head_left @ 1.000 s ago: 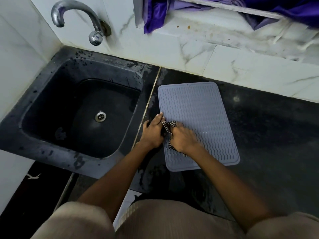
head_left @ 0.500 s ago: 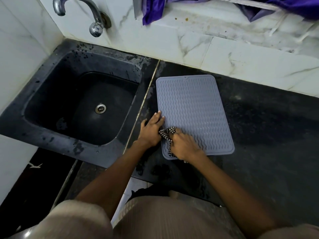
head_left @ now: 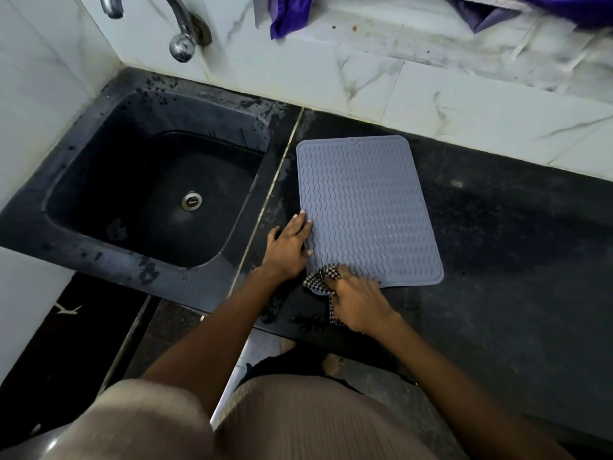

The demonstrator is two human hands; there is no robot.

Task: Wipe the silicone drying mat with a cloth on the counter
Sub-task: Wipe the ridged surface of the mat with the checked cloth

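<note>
The mat (head_left: 365, 207) lay flat on the black table (head_left: 514, 244), just right of the sink (head_left: 139, 194). The right hand (head_left: 360, 302) gripped the cloth (head_left: 323, 278) at the mat's near left corner. The left hand (head_left: 290, 245), fingers straight, pressed its left edge.

Both bare forearms reach forward from the near edge of the view, converging toward the middle. The left hand (head_left: 289, 245) lies flat, palm down, with its fingers straight and close together, pointing far and slightly right; the thumb sticks out to the left. The right hand (head_left: 360, 302) sits nearer and just to the right, knuckles up, its fingers curled tight into a fist around a bunched checked cloth (head_left: 323, 277).
</note>
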